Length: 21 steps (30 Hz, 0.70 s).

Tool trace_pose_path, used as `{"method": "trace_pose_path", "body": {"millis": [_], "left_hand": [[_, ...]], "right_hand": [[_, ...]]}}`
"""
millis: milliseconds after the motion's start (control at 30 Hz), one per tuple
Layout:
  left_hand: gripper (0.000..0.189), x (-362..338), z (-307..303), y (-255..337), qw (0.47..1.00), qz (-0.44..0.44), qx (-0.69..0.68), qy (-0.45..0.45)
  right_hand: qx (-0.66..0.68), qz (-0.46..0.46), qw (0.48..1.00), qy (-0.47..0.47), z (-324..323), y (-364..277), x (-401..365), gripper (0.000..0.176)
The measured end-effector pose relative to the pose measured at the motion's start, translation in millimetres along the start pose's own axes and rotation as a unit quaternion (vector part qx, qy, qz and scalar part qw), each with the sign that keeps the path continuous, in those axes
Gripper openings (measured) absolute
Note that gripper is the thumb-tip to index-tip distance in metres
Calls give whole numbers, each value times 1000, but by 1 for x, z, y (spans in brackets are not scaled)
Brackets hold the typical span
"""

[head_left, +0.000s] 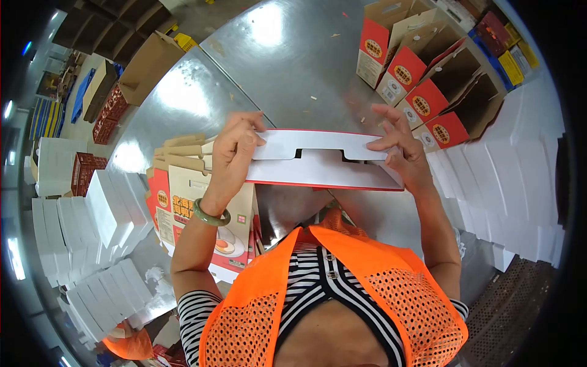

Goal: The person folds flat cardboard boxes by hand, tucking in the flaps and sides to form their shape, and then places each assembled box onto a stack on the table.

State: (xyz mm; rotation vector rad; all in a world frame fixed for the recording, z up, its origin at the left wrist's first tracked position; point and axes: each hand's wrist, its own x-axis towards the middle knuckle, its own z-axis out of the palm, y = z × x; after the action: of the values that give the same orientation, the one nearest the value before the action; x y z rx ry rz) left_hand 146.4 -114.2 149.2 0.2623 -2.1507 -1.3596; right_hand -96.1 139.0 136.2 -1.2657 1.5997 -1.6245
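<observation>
Fingers of our left hand (235, 153) and right hand (400, 150) grip the flat white, red-edged cardboard carton (318, 168) above the steel table (293, 73), near us; uneven pressing could crease its flap.

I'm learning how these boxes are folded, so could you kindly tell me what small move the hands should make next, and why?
Probably press the notched flap flat against the rest of the carton. The left hand and the right hand each grip one end of its upper edge above the metal table, and the flap seems not yet flush.
</observation>
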Motion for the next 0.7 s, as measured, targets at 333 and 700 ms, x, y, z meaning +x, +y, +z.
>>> {"method": "trace_pose_path", "body": {"millis": [333,700], "left_hand": [[33,19,17,34,940,-88,305,-121],[49,12,-22,-7,982,37,99,-156]], "right_hand": [[-189,123,974,-35,11,-37,10,44],[-196,23,974,-112,-10,-17,12,57]]}}
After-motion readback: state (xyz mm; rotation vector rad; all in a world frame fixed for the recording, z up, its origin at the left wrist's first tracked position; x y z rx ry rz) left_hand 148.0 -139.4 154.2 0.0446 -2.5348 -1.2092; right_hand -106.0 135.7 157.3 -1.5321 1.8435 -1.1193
